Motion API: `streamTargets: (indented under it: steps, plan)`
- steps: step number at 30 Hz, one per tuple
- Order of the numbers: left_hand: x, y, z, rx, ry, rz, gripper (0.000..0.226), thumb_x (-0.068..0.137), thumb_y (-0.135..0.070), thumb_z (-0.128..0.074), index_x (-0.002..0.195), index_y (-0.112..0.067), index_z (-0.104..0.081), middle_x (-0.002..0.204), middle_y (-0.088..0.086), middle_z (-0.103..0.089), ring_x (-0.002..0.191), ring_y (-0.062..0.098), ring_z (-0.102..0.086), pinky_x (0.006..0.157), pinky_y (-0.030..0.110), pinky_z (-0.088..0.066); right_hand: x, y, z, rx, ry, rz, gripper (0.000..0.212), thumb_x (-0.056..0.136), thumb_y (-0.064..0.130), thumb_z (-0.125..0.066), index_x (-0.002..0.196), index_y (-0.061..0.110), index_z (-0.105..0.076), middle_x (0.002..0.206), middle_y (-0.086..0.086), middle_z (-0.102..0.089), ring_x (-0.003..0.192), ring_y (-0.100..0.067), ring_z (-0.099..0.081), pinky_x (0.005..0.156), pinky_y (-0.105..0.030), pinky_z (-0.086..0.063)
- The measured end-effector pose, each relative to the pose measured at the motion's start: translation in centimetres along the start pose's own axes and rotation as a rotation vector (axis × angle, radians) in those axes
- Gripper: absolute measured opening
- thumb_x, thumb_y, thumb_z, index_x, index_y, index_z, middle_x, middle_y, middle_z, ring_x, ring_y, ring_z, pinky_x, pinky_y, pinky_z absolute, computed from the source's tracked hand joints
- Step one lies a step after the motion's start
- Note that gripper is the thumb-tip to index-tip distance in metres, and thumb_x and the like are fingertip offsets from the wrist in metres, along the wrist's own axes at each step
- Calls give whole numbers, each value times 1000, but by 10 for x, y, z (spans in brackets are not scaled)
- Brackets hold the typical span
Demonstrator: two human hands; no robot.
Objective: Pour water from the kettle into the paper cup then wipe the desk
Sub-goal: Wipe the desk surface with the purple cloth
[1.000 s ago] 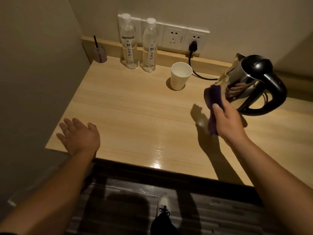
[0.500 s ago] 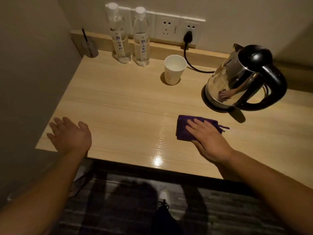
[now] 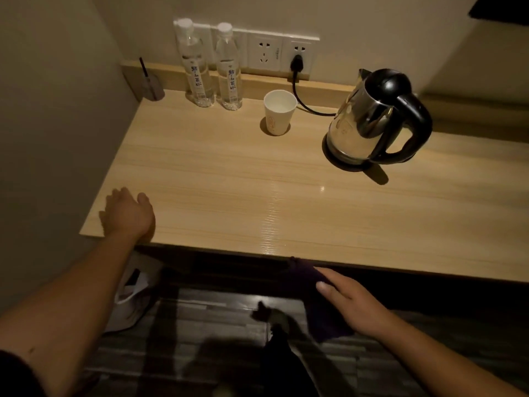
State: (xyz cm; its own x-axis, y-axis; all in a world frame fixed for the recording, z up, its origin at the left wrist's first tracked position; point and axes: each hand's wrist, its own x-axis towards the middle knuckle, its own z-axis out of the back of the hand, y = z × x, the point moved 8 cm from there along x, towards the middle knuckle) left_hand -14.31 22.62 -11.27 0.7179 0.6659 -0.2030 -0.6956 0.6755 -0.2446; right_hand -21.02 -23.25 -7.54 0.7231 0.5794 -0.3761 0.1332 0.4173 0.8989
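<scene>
A steel kettle (image 3: 369, 124) with a black handle and lid stands on its base at the right of the wooden desk (image 3: 229, 179). The white paper cup (image 3: 279, 113) stands upright left of it, near the back. My right hand (image 3: 355, 305) is off the desk, below its front edge, with a dark purple cloth (image 3: 320, 319) hanging under its fingers. My left hand (image 3: 128, 213) rests flat on the desk's front left corner, holding nothing.
Two clear water bottles (image 3: 211, 64) stand at the back left under wall sockets (image 3: 280, 53), where the kettle's black cord (image 3: 303, 101) is plugged in. A small holder (image 3: 153, 88) sits in the back left corner. A white bag (image 3: 128, 296) lies on the floor.
My right hand has drawn the purple cloth across the desk toward me and off its front edge; it now hangs below the desk. My left hand has stayed on the corner.
</scene>
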Motion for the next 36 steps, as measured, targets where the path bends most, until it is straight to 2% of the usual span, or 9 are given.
streamTargets:
  steps: [2, 4, 8, 12, 17, 23, 27, 32, 36]
  plan:
    - [-20, -26, 11, -145, 52, -99, 58, 100, -38, -31, 147, -6, -25, 153, 17, -27, 138, 34, -28, 113, 45, -20, 8, 24, -13, 290, 135, -97, 31, 98, 31, -48, 126, 28, -60, 123, -3, -65, 114, -24, -60, 95, -36, -47]
    - [-48, -61, 23, -325, 170, -197, 54, 98, -39, -39, 146, -14, -32, 148, 13, -39, 126, 31, -45, 104, 38, -34, 24, 51, -16, 350, 204, -136, 31, 95, 35, -52, 122, 25, -63, 120, -10, -66, 111, -30, -61, 93, -39, -49]
    - [-107, -135, 62, -508, 473, -530, 54, 93, -52, -46, 141, -29, -39, 143, -8, -46, 118, -1, -48, 96, 23, -38, 73, 104, -5, 172, 252, -75, 29, 93, 34, -55, 115, 18, -66, 111, -17, -68, 103, -37, -63, 95, -50, -47]
    - [-140, -170, 94, -363, 606, -797, 78, 79, -63, -60, 144, -33, -31, 145, -14, -42, 126, -7, -38, 103, 24, -35, 111, 155, -3, -73, 337, 62, 24, 93, 29, -59, 116, 25, -65, 106, -2, -70, 97, -19, -66, 88, -37, -50]
    - [-138, -173, 101, -120, 574, -948, 59, 83, -32, -70, 136, -25, -47, 124, -4, -60, 107, 12, -55, 90, 29, -43, 142, 193, -6, -371, 271, 195, 24, 81, 32, -71, 101, 32, -57, 91, 10, -66, 81, 0, -59, 68, -17, -46]
    - [-104, -149, 104, 100, 329, -1127, 20, 88, -37, -58, 107, -30, -61, 96, -7, -62, 83, 14, -56, 72, 32, -40, 163, 175, -16, -820, 274, 196, 26, 82, 36, -65, 104, 35, -50, 88, 12, -61, 76, -6, -55, 61, -20, -41]
    - [-67, -136, 98, 156, 198, -1204, 15, 88, -32, -57, 102, -29, -60, 93, -6, -62, 82, 16, -56, 69, 30, -30, 185, 173, -17, -999, 27, 227, 15, 86, 32, -58, 101, 31, -56, 88, 7, -63, 75, -13, -55, 56, -25, -37]
    - [-24, -138, 92, 176, 5, -1245, 25, 77, -14, -65, 102, -16, -64, 97, 4, -68, 86, 23, -61, 75, 37, -47, 218, 183, -19, -1200, -355, 329, 20, 77, 12, -66, 96, 19, -61, 87, -4, -62, 76, -23, -54, 62, -37, -44]
    - [-21, -111, 46, 179, 69, -1230, 40, 71, -9, -74, 109, -15, -63, 115, 6, -65, 101, 24, -60, 88, 37, -48, 230, 151, -54, -1141, -287, 286, 21, 77, 18, -65, 97, 13, -62, 97, -9, -63, 85, -28, -57, 69, -38, -46]
